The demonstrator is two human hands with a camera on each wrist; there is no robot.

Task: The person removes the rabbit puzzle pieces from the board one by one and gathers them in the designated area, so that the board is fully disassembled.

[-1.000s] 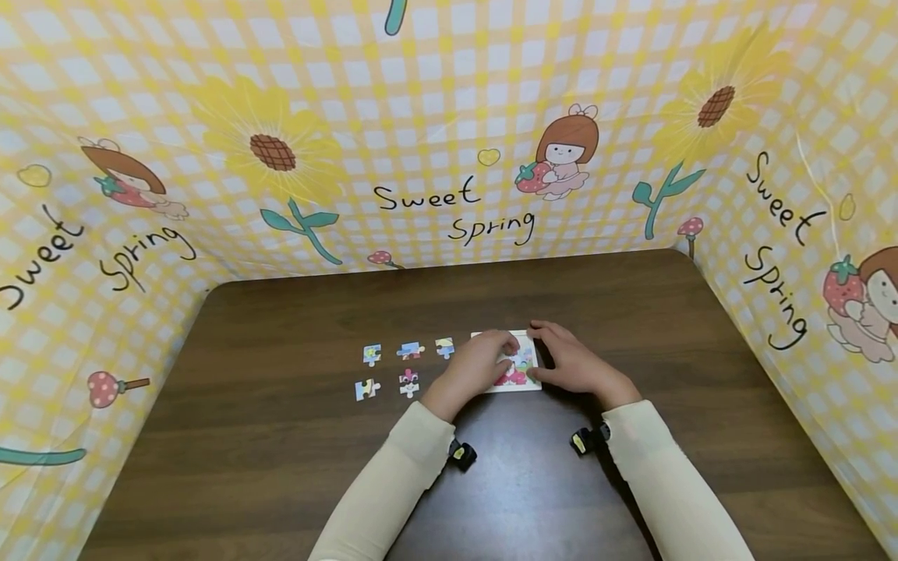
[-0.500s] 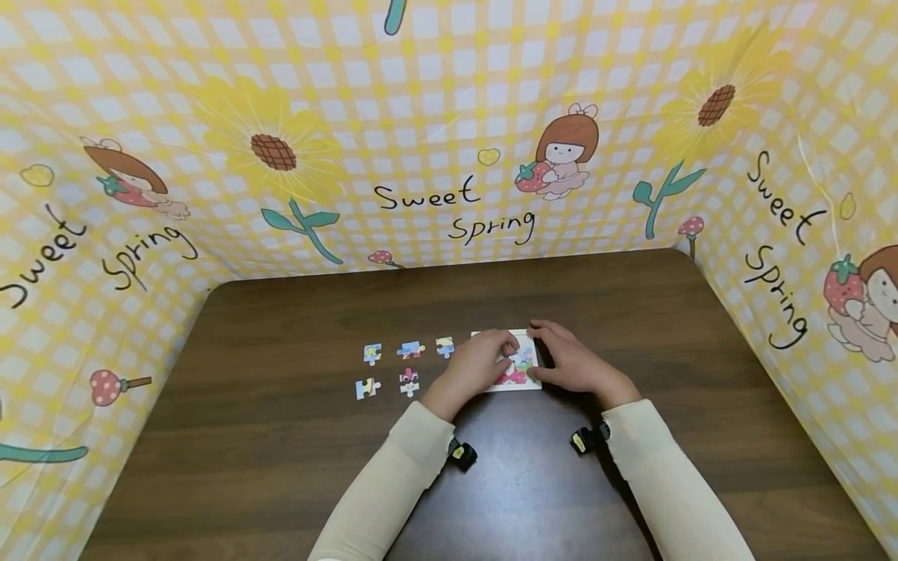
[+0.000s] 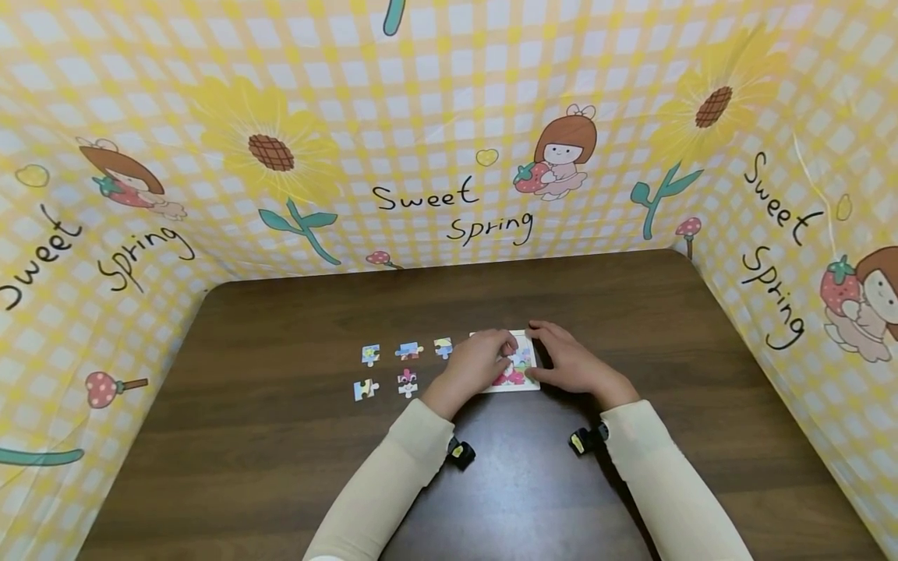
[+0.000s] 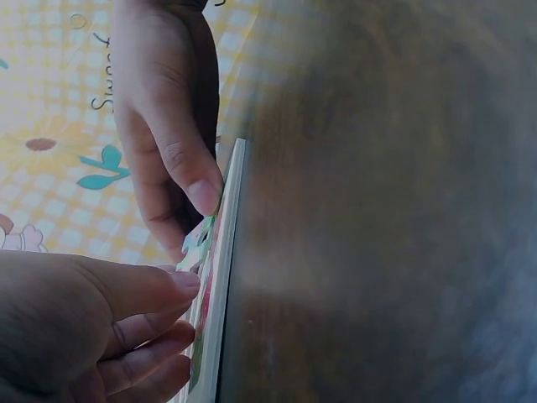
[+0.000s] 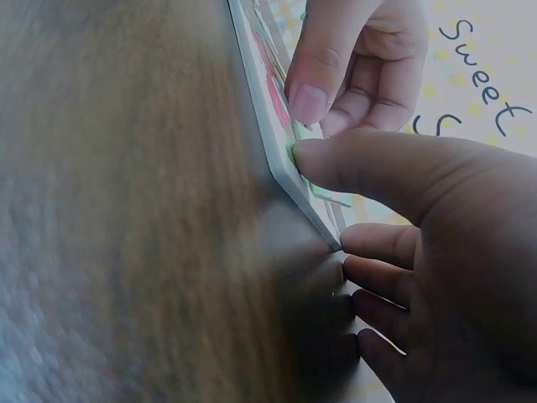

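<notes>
A white-rimmed jigsaw board [image 3: 515, 389] lies on the table under both hands, its picture pink, green and pale blue. My left hand [image 3: 475, 363] reaches over the board's left half and hides much of it. Its thumb and fingers pinch a small jigsaw piece [image 4: 195, 243] that stands slightly tilted over the picture in the left wrist view. At the right side my right hand [image 3: 574, 368] holds the board, thumb [image 5: 323, 161] on a green part of the picture and fingers [image 5: 382, 243] along the outer edge.
Left of the board several loose jigsaw pieces lie in two rows, among them a blue piece [image 3: 409, 351] and a piece with a black-and-white face [image 3: 407, 382]. The dark wooden table [image 3: 281, 452] is walled by a yellow checked cloth [image 3: 421, 93].
</notes>
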